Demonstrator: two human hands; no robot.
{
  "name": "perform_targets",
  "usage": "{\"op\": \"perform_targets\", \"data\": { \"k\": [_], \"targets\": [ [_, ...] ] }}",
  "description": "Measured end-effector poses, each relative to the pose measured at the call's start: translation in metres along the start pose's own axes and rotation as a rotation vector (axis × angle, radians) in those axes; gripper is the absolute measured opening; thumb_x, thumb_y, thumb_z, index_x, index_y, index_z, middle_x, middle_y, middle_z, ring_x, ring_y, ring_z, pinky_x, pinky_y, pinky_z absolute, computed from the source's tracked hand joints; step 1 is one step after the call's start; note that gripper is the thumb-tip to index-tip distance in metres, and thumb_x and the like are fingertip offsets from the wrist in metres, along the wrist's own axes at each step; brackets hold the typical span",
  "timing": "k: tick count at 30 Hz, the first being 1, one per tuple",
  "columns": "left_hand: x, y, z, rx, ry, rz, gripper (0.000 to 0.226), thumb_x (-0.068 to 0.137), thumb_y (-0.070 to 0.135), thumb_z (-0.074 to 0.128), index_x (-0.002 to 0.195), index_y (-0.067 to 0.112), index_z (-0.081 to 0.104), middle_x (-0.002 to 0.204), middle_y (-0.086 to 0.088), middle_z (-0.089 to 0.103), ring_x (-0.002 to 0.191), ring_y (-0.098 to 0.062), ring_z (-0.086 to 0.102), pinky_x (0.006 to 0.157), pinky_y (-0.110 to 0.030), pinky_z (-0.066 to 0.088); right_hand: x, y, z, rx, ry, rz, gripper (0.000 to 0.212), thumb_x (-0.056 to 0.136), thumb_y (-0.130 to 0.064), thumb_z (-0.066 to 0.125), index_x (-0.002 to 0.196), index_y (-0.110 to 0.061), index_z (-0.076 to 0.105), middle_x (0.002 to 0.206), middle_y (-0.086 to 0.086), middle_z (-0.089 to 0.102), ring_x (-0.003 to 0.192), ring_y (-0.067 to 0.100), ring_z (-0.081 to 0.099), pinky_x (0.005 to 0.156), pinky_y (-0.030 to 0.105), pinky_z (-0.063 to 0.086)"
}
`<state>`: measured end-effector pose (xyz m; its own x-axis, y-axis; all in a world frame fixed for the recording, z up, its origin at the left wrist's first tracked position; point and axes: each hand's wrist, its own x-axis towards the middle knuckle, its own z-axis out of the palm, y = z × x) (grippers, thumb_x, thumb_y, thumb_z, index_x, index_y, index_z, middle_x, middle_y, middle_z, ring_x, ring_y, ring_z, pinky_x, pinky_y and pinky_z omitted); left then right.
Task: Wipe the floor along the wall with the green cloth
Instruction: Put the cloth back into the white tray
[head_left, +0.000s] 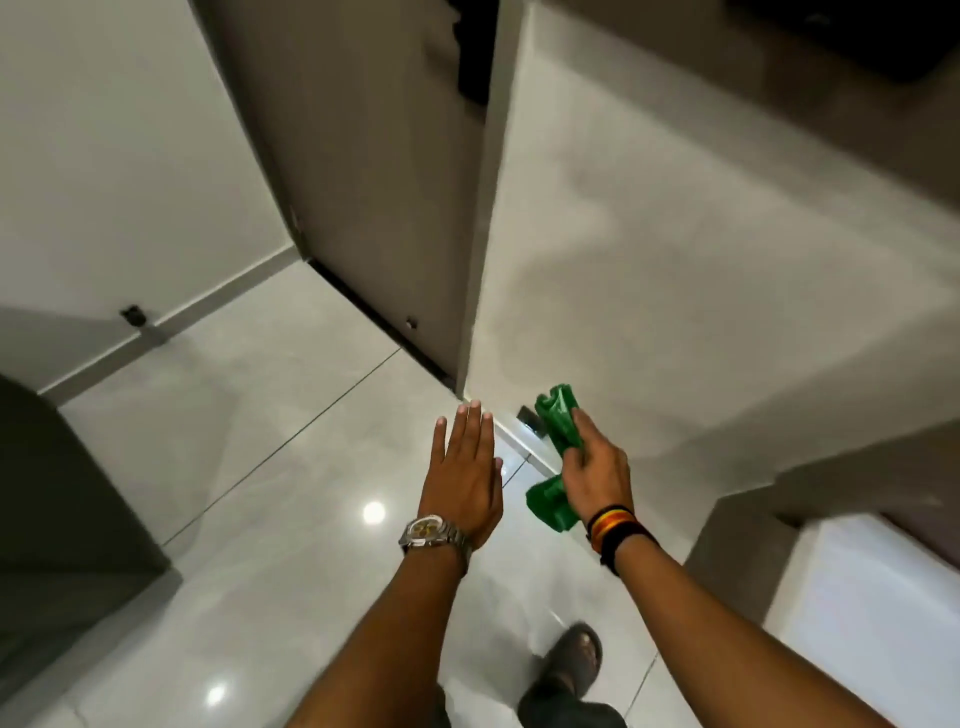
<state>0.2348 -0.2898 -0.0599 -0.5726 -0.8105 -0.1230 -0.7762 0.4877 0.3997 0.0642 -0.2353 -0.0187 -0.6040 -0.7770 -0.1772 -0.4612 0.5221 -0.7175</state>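
My right hand grips a crumpled green cloth, held in the air close to the pale wall at lower centre right. One end of the cloth sticks up past my fingers, the other hangs below my palm. My left hand is flat and empty, fingers stretched out together, hovering above the glossy light tiled floor just left of the wall's corner. A metal watch sits on the left wrist and dark bands on the right.
A closed door stands ahead beside the wall corner, with a dark gap at its foot. A white skirting runs along the left wall. A dark cabinet stands at left. My foot in a dark sandal is below.
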Motion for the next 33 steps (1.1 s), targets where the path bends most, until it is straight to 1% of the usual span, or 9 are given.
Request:
{"op": "perform_targets", "data": {
  "k": [6,11,14,16,20,23,26,30,33],
  "targets": [
    [0.013,0.066,-0.051,0.058,0.044,0.293,0.067,0.113,0.032,0.019,0.173,0.007,0.002,0.183,-0.014,-0.004,0.171,-0.030,-0.009,0.134,-0.046,-0.021,-0.032,-0.020,-0.080,0.215,0.300,0.020,0.056,0.091,-0.008,0.047,0.140,-0.031,0.058,0.117,-0.007,0.071,0.098,0.015,0.068,0.094,0.026,0.054],
    [0.007,0.119,-0.056,0.094,0.038,0.421,0.066,0.115,0.033,0.020,0.173,0.008,0.000,0.183,-0.013,-0.007,0.171,-0.029,-0.010,0.137,-0.048,-0.017,-0.058,0.015,-0.136,0.408,0.490,0.189,0.035,0.092,-0.007,0.051,0.113,-0.026,0.070,0.100,0.001,0.075,0.092,0.024,0.071,0.084,0.035,0.059],
    [-0.006,0.150,-0.043,0.087,0.046,0.487,0.066,0.115,0.034,0.020,0.174,0.010,0.003,0.183,-0.012,-0.006,0.171,-0.029,-0.010,0.136,-0.047,-0.018,-0.076,0.050,-0.170,0.576,0.577,0.352,0.028,0.087,-0.006,0.049,0.082,-0.025,0.069,0.082,-0.002,0.071,0.078,0.023,0.067,0.074,0.032,0.056],
    [-0.016,0.171,-0.030,0.101,0.039,0.507,0.065,0.115,0.035,0.018,0.174,0.012,0.002,0.183,-0.011,-0.007,0.170,-0.028,-0.011,0.135,-0.045,-0.021,-0.086,0.082,-0.191,0.698,0.600,0.421,0.026,0.080,0.000,0.046,0.073,-0.016,0.065,0.074,0.002,0.063,0.071,0.023,0.057,0.068,0.031,0.047],
    [-0.032,0.211,-0.004,0.116,0.029,0.459,0.064,0.115,0.036,0.015,0.174,0.014,0.000,0.183,-0.009,-0.010,0.170,-0.026,-0.014,0.132,-0.042,-0.025,-0.100,0.141,-0.230,0.836,0.579,0.548,0.032,0.076,0.003,0.043,0.055,-0.019,0.052,0.064,-0.001,0.053,0.068,0.023,0.045,0.063,0.028,0.034],
    [-0.050,0.242,0.017,0.104,-0.010,0.397,0.064,0.115,0.037,0.015,0.174,0.015,0.001,0.183,-0.009,-0.011,0.170,-0.026,-0.014,0.127,-0.038,-0.031,-0.103,0.179,-0.253,0.788,0.533,0.659,0.027,0.081,-0.002,0.046,0.064,-0.020,0.038,0.070,0.004,0.039,0.069,0.025,0.033,0.061,0.032,0.025],
    [-0.059,0.264,0.031,0.111,-0.027,0.350,0.071,0.108,0.044,0.004,0.173,0.017,0.000,0.182,-0.006,-0.014,0.170,-0.025,-0.015,0.124,-0.036,-0.035,-0.097,0.208,-0.262,0.745,0.459,0.665,0.020,0.087,-0.007,0.047,0.070,-0.016,0.043,0.071,0.008,0.040,0.065,0.023,0.034,0.062,0.032,0.028],
    [-0.082,0.274,0.037,0.069,0.020,0.260,0.071,0.108,0.042,0.014,0.173,0.013,0.013,0.182,-0.009,-0.001,0.170,-0.025,-0.009,0.131,-0.038,-0.024,-0.084,0.217,-0.264,0.285,0.347,0.461,0.028,0.093,-0.017,0.052,0.065,-0.015,0.052,0.069,0.001,0.046,0.071,0.023,0.042,0.070,0.034,0.038],
    [-0.096,0.265,0.033,0.106,0.019,0.245,0.071,0.109,0.043,0.013,0.173,0.014,0.010,0.183,-0.007,-0.003,0.168,-0.022,-0.014,0.132,-0.038,-0.024,-0.086,0.210,-0.262,0.110,0.438,0.299,0.022,0.093,-0.023,0.054,0.075,-0.015,0.062,0.086,-0.002,0.053,0.085,0.021,0.045,0.085,0.038,0.044]
  ]
}}
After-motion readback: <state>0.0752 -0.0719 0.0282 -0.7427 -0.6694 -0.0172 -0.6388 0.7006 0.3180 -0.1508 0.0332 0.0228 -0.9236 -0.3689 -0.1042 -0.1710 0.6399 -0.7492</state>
